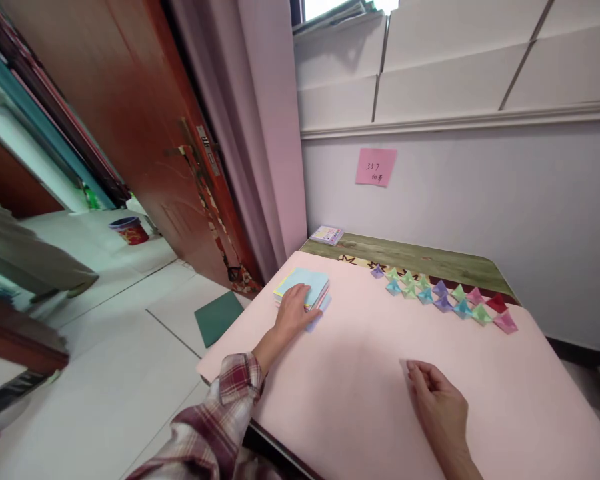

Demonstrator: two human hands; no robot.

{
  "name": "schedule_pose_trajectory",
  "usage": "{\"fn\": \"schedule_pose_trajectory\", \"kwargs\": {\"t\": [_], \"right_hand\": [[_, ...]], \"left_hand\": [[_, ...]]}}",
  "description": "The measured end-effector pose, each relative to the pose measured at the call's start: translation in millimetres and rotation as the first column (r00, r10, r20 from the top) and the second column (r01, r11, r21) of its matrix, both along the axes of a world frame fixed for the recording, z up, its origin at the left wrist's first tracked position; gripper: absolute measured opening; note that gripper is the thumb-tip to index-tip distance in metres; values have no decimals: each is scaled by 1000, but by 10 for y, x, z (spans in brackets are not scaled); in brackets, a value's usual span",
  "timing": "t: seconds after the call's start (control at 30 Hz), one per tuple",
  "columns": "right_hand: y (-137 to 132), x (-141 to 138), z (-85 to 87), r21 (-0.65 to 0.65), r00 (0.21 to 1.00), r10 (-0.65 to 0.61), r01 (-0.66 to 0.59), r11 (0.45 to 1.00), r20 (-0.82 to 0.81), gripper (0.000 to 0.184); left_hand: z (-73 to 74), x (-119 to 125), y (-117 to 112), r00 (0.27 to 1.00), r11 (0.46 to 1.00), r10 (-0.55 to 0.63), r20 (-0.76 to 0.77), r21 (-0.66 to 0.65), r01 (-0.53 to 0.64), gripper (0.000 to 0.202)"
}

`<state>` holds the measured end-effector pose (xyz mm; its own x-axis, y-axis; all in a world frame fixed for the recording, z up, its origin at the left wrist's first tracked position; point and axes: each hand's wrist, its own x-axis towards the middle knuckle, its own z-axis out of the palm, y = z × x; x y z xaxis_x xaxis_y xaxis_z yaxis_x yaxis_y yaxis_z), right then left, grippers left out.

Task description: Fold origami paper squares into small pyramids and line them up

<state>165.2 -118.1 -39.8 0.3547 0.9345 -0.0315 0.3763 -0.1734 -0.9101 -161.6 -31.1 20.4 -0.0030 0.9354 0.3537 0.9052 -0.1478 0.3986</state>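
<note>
My left hand reaches out in a plaid sleeve and rests on a stack of coloured paper squares at the table's left edge, light blue sheet on top; its fingers lie on the sheets, slightly curled. My right hand lies on the pink table top near the front, fingers loosely curled, and I see nothing in it. Several small folded paper shapes in purple, green, blue, pink and red sit in a row near the far right.
A small pack of patterned paper lies at the far left corner on the wood-grain strip. A pink note is stuck to the wall. A green sheet lies on the floor by the wooden door and curtain.
</note>
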Motion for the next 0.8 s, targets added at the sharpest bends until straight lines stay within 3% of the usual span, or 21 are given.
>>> {"fn": "schedule_pose_trajectory", "kwargs": {"t": [0.17,0.43,0.6,0.73,0.8], "right_hand": [[7,1,-22,-4,998,-17,17,1000,-67,48],[9,6,-4,-7,1000,-11,11,1000,-29,45],[6,4,-17,-1,998,-15,15,1000,-66,45],[6,10,-17,-4,998,-9,9,1000,-56,44],[7,10,-33,-13,999,-10,10,1000,-53,44]], "left_hand": [[-133,89,51,990,992,122,76,-49,-118,45],[-41,82,79,934,970,239,266,-104,-218,19],[-45,55,82,949,978,208,238,-29,-207,15],[66,74,88,945,972,223,240,22,-235,18],[124,182,43,955,974,161,247,114,-194,20]]}}
